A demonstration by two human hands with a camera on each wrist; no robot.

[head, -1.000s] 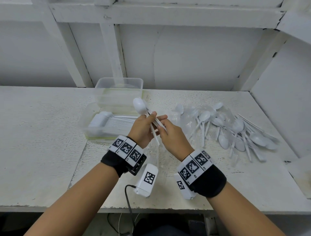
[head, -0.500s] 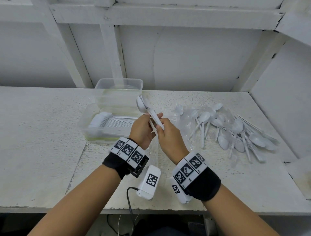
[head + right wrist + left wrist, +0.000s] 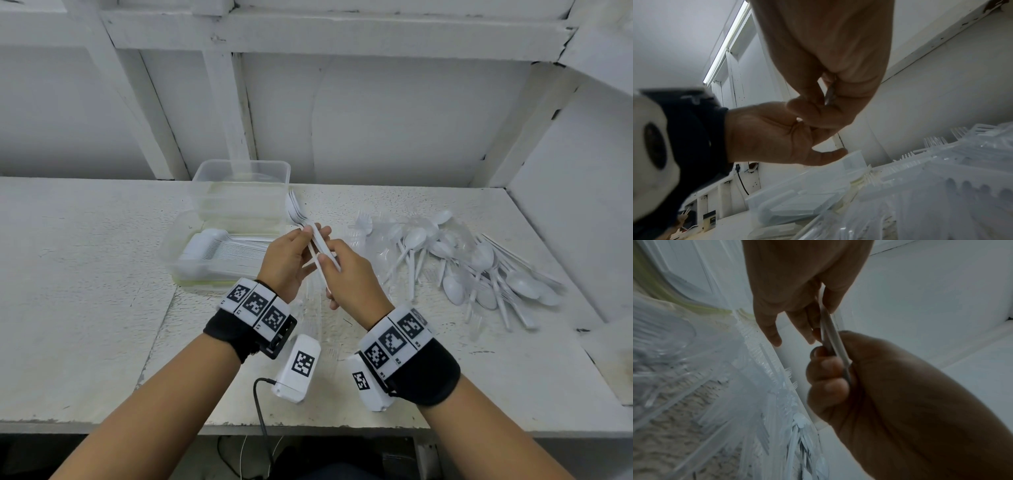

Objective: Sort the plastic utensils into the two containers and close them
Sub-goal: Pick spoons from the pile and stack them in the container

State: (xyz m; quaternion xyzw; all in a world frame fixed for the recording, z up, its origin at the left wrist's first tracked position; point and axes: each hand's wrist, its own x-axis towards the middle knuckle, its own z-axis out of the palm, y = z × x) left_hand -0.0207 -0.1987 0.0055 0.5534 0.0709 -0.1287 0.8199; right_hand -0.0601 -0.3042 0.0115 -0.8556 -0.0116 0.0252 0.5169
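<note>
Both hands meet above the table (image 3: 85, 308) on a small bundle of white plastic forks (image 3: 317, 245), tines pointing toward the containers. My left hand (image 3: 310, 236) pinches the handles near the heads. My right hand (image 3: 329, 260) grips their lower ends; its curled fingers (image 3: 828, 366) show in the left wrist view round the handles (image 3: 833, 337). In the right wrist view a handle tip (image 3: 830, 95) pokes out between the fingers. A clear empty container (image 3: 239, 195) stands at the back. In front of it a shallower clear container (image 3: 171, 246) holds a neat stack of white utensils (image 3: 219, 250).
A loose pile of white spoons and forks (image 3: 462, 260) with clear wrappers (image 3: 376, 246) lies to the right of my hands. The white wall (image 3: 565, 205) closes the table on the right, a wooden frame stands behind, and the table's front edge (image 3: 308, 428) is near my forearms.
The bundle has turned in my hands: a round spoon-like face showed at its top before, now tines show. Both hands stayed together and shifted slightly toward the containers.
</note>
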